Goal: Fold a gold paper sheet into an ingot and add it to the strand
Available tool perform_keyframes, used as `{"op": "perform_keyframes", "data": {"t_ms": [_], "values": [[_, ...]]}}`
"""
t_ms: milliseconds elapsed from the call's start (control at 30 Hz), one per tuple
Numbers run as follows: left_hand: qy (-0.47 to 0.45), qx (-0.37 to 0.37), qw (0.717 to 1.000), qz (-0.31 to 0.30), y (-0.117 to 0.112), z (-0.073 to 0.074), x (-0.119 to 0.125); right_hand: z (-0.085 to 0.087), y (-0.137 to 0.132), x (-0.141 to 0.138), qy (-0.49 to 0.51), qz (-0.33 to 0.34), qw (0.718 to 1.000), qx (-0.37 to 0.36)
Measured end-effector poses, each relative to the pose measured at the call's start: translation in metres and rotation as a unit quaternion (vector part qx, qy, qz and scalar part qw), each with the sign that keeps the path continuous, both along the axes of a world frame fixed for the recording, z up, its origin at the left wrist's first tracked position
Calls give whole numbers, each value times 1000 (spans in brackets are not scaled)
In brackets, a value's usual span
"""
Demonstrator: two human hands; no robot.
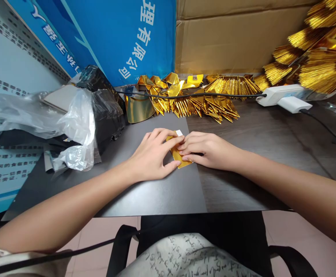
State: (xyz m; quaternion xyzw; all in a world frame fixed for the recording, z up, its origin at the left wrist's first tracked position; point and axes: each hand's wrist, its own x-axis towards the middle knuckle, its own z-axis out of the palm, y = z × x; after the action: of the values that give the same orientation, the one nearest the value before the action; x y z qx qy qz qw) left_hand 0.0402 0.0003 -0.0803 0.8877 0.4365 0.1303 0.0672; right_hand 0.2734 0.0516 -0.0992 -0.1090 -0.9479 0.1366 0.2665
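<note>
- The left hand (155, 156) is spread, its thumb and fingers touching the gold paper (175, 155)
- The right hand (210, 150) touches the same paper, its fingers close together; whether they pinch it, I cannot tell
- The paper lies beneath the fingers of both hands, on the grey sheet (162, 196), near its right edge

Fingers (174, 142) hide part of the gold paper (176, 155).

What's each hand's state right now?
Left hand: open, touching the gold piece.
Right hand: partly curled, touching the same piece; whether it's gripping can't be told.
</note>
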Motion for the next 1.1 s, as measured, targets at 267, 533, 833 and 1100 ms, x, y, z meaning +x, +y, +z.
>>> {"op": "perform_keyframes", "data": {"t_ms": [267,533,833,1100], "values": [[-20,-19,999,-45,-2,-6,-6,-2,-1,-1,15,-4,1000,22],[-25,36,996,-76,9,-7,-29,-4,-10,10,8,24,999,22],[-44,48,992,-111,5,-7,-30,4,-11,20,0,73,994,-77],[-33,55,995,-81,7,-3,-27,6,-21,7,-20,28,999,2]]}}
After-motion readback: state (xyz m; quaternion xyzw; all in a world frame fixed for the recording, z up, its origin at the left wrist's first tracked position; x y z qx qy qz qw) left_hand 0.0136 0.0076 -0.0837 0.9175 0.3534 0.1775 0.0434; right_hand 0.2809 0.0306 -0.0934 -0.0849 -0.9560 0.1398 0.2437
